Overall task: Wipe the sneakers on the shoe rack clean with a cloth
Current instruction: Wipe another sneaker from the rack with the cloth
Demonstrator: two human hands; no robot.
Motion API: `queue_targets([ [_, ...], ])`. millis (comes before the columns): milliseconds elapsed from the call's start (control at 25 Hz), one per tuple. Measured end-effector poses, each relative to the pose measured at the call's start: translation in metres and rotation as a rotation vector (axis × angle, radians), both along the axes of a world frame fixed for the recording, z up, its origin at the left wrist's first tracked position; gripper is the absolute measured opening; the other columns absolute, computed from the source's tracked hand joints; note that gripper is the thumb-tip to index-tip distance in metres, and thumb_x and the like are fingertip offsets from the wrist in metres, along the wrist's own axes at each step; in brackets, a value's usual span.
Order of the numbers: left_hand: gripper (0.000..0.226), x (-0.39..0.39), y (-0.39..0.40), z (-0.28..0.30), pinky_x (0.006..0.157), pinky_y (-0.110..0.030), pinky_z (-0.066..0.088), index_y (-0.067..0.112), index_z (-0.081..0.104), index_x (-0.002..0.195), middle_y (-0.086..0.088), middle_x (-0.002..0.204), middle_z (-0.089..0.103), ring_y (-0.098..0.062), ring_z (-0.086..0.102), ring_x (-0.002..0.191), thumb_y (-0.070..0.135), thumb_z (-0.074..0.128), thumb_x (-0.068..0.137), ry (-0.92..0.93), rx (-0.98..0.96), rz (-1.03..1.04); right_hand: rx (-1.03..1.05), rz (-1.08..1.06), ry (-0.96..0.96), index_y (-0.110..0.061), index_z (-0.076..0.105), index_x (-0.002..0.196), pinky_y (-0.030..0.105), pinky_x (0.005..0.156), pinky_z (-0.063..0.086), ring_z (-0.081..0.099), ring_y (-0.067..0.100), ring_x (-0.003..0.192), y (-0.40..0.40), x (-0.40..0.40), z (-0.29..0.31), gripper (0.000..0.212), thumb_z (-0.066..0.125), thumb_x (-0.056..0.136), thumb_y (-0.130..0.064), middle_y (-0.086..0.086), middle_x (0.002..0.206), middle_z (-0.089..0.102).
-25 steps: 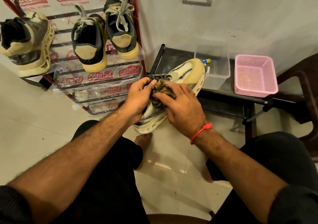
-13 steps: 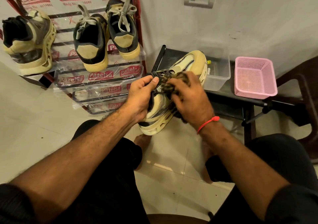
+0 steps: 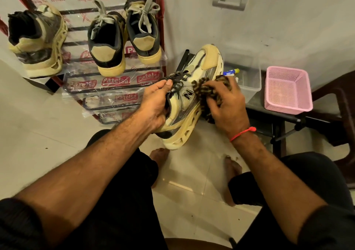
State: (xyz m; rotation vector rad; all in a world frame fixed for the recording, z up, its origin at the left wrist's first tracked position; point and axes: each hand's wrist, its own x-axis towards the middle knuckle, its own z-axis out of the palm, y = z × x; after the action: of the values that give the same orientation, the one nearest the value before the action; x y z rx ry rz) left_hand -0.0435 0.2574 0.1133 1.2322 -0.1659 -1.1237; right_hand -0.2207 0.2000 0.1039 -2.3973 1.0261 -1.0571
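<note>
Three sneakers racked | left hand grips one sneaker | right hand clutches cloth

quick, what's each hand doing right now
Left hand: grips the sneaker at its collar.
Right hand: holds the cloth against the sneaker's side.

A cream sneaker is held by its collar in the left hand, toe pointing away, while a brown patterned cloth is gripped in the right hand and pressed on its side, beside a shoe rack where three sneakers are kept.
</note>
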Motion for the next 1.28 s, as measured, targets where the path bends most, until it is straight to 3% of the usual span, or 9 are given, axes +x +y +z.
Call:
queue_targets([
  [120, 0.023, -0.004, 0.006, -0.001, 0.058, -0.028, 0.06, -0.004, 0.068, 0.116, -0.011, 0.084, 0.077, -0.016, 0.073, 0.066, 0.01, 0.053, 0.104, 0.011, 0.04, -0.028, -0.08, 0.244, 0.078, -0.008, 0.067, 0.115, 0.039, 0.097, 0.053, 0.056, 0.029, 0.109, 0.049, 0.018, -0.017, 0.032, 0.061, 0.084, -0.012, 0.022, 0.12, 0.054],
  [200, 0.021, -0.003, 0.007, -0.003, 0.059, -0.029, 0.061, -0.001, 0.069, 0.111, -0.01, 0.082, 0.077, -0.017, 0.073, 0.067, 0.01, 0.053, 0.104, 0.046, 0.035, -0.044, -0.165, 0.371, 0.138, -0.007, 0.069, 0.114, 0.037, 0.093, 0.052, 0.059, 0.034, 0.106, 0.052, 0.022, -0.014, 0.033, 0.059, 0.085, -0.017, 0.024, 0.119, 0.055],
  [360, 0.022, -0.011, 0.003, 0.0, 0.065, -0.031, 0.063, -0.001, 0.069, 0.115, -0.011, 0.089, 0.075, -0.018, 0.072, 0.071, 0.01, 0.053, 0.104, 0.049, -0.002, -0.076, -0.013, -0.055, -0.019, -0.007, 0.068, 0.115, 0.047, 0.096, 0.053, 0.057, 0.034, 0.108, -0.01, -0.004, 0.003, 0.034, 0.067, 0.082, -0.004, 0.024, 0.119, 0.054],
  [480, 0.019, -0.017, 0.003, -0.002, 0.058, -0.025, 0.059, 0.001, 0.07, 0.106, -0.007, 0.078, 0.074, -0.013, 0.07, 0.063, 0.01, 0.053, 0.104, -0.007, 0.031, -0.104, -0.11, 0.199, 0.102, -0.006, 0.069, 0.113, 0.044, 0.093, 0.053, 0.058, 0.034, 0.105, 0.034, 0.01, -0.013, 0.034, 0.063, 0.08, -0.011, 0.022, 0.116, 0.056],
  [560, 0.019, -0.013, 0.004, -0.005, 0.063, -0.026, 0.059, 0.004, 0.07, 0.102, -0.008, 0.081, 0.073, -0.015, 0.069, 0.066, 0.011, 0.053, 0.104, -0.007, -0.003, -0.131, -0.18, 0.339, 0.152, -0.006, 0.069, 0.112, 0.045, 0.093, 0.054, 0.059, 0.038, 0.105, 0.045, 0.02, -0.014, 0.036, 0.058, 0.08, -0.016, 0.025, 0.116, 0.057],
  [760, 0.02, -0.02, 0.006, -0.006, 0.065, -0.034, 0.058, 0.01, 0.071, 0.114, -0.001, 0.084, 0.074, -0.013, 0.069, 0.069, 0.019, 0.057, 0.103, -0.151, 0.021, -0.255, -0.018, -0.062, 0.058, -0.007, 0.068, 0.114, 0.05, 0.095, 0.052, 0.056, 0.037, 0.108, -0.017, -0.01, 0.0, 0.034, 0.067, 0.08, -0.004, 0.022, 0.118, 0.053],
  [960, 0.025, -0.011, 0.012, -0.011, 0.045, -0.018, 0.036, 0.011, 0.071, 0.117, -0.002, 0.084, 0.068, -0.012, 0.057, 0.059, 0.022, 0.053, 0.105, -0.208, 0.066, -0.26, -0.118, 0.274, 0.178, -0.007, 0.068, 0.113, 0.043, 0.094, 0.051, 0.059, 0.038, 0.106, 0.021, 0.005, -0.014, 0.036, 0.062, 0.078, -0.011, 0.024, 0.116, 0.056],
  [1160, 0.025, -0.011, 0.01, -0.005, 0.051, -0.017, 0.049, 0.005, 0.07, 0.12, -0.002, 0.086, 0.074, -0.005, 0.067, 0.059, 0.015, 0.054, 0.104, -0.209, 0.055, -0.228, 0.055, -0.17, 0.066, -0.012, 0.069, 0.113, 0.046, 0.097, 0.051, 0.056, 0.034, 0.111, -0.034, -0.032, -0.002, 0.037, 0.068, 0.078, 0.001, 0.019, 0.119, 0.054],
  [1280, 0.025, -0.005, 0.008, -0.01, 0.066, -0.027, 0.057, 0.005, 0.072, 0.113, -0.008, 0.095, 0.077, -0.015, 0.073, 0.076, 0.02, 0.054, 0.104, -0.133, 0.047, -0.18, -0.021, 0.172, 0.156, -0.009, 0.069, 0.112, 0.047, 0.095, 0.053, 0.058, 0.036, 0.107, 0.015, -0.004, -0.016, 0.037, 0.066, 0.075, -0.003, 0.02, 0.117, 0.056],
])
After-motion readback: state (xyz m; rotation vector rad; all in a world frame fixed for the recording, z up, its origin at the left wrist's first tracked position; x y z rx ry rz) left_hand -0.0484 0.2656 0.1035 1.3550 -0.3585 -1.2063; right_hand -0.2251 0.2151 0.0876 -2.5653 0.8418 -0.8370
